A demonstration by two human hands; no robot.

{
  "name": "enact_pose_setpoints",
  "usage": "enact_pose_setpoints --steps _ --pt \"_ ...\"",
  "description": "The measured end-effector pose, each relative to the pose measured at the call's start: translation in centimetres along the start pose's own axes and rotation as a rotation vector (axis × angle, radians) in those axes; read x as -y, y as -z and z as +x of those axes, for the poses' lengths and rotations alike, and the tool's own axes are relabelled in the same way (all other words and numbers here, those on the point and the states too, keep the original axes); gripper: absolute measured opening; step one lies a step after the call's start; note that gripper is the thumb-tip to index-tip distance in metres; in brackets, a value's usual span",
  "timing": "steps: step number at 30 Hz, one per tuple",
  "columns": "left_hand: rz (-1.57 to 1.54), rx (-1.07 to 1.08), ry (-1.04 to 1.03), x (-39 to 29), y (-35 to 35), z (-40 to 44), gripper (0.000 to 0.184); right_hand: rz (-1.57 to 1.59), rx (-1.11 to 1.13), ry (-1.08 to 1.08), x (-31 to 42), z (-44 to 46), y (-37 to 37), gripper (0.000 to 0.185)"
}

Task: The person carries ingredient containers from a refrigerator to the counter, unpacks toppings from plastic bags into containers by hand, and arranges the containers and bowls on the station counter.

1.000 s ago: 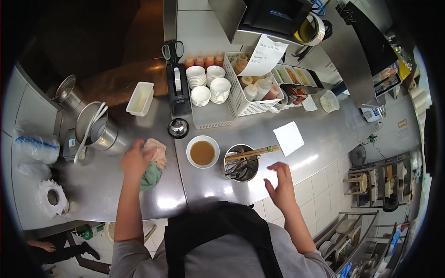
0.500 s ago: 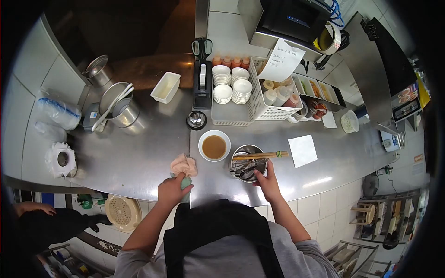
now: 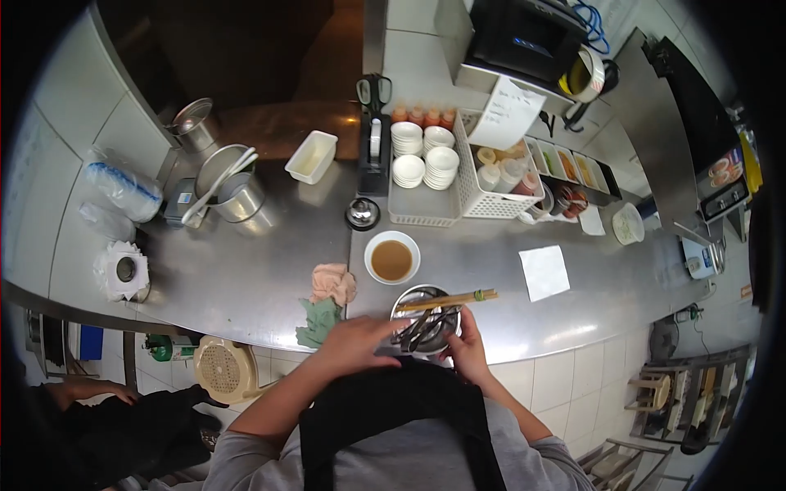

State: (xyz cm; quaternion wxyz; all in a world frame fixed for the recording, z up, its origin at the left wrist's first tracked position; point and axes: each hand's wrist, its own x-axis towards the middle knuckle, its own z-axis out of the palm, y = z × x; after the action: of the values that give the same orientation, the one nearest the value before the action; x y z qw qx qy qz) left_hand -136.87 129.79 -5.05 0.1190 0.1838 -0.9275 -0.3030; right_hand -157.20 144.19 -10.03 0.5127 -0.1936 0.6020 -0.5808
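A round metal container (image 3: 427,327) with dark metal utensils and tied wooden chopsticks (image 3: 454,300) sits near the counter's front edge. My right hand (image 3: 468,348) grips its right side. At its left side is my left hand (image 3: 360,344), fingers apart and holding nothing. The pink cloth (image 3: 333,283) and the green cloth (image 3: 319,321) lie just beyond my left hand. Behind the container stands a white bowl (image 3: 392,258) of brown liquid.
A call bell (image 3: 363,213), stacked small white bowls (image 3: 408,171), a white basket (image 3: 499,204) of bottles and a white paper (image 3: 544,272) are on the counter (image 3: 262,286). Metal pots (image 3: 241,199) stand left. Another person's hand (image 3: 110,391) shows at lower left.
The container has moved toward me, with my right hand on it. My left hand has let go of the cloths and moved right to the container. The cloths now lie near the front edge.
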Motion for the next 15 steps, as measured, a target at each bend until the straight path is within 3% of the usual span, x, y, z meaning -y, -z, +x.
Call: enact_pose_setpoints --steps 3,5,6,7,8,9,11,12,14,15 --pt "-0.015 -0.086 -0.096 1.7 1.7 -0.7 0.055 0.002 0.061 -0.026 -1.1 0.0 -1.3 0.063" --pt "-0.083 -0.335 0.185 6.4 2.9 -2.2 0.038 -0.06 0.1 -0.071 -1.8 -0.1 -1.4 0.061" --pt "-0.218 -0.522 0.349 10.4 3.0 -3.0 0.018 -0.063 0.116 -0.065 -1.7 -0.2 -1.6 0.061" --pt "-0.179 -0.664 0.584 12.4 5.3 -3.1 0.015 -0.067 0.105 -0.073 -1.6 -0.3 -1.8 0.061" --pt "-0.261 -0.88 0.517 16.7 6.5 -3.7 0.018 -0.07 0.091 -0.08 -1.6 -0.3 -1.8 0.061" --pt "-0.621 -0.91 0.653 21.7 7.7 -5.2 0.036 -0.059 0.086 -0.062 -2.1 -0.2 -1.7 0.061" --pt "-0.663 -1.114 1.04 24.5 11.4 -4.1 0.073 -0.021 0.043 -0.097 -2.7 -0.3 -2.0 0.061" --pt "-0.664 -1.118 1.03 26.1 12.9 -3.4 0.073 0.019 -0.01 -0.138 -2.7 -0.1 -2.4 0.062" --pt "-1.044 -1.183 1.004 29.6 14.6 -2.1 0.103 0.016 -0.032 -0.202 -2.1 -0.3 -3.5 0.063" --pt "-1.053 -1.174 1.012 31.2 14.9 -1.5 0.102 0.014 -0.046 -0.222 -2.3 -0.4 -3.9 0.064"
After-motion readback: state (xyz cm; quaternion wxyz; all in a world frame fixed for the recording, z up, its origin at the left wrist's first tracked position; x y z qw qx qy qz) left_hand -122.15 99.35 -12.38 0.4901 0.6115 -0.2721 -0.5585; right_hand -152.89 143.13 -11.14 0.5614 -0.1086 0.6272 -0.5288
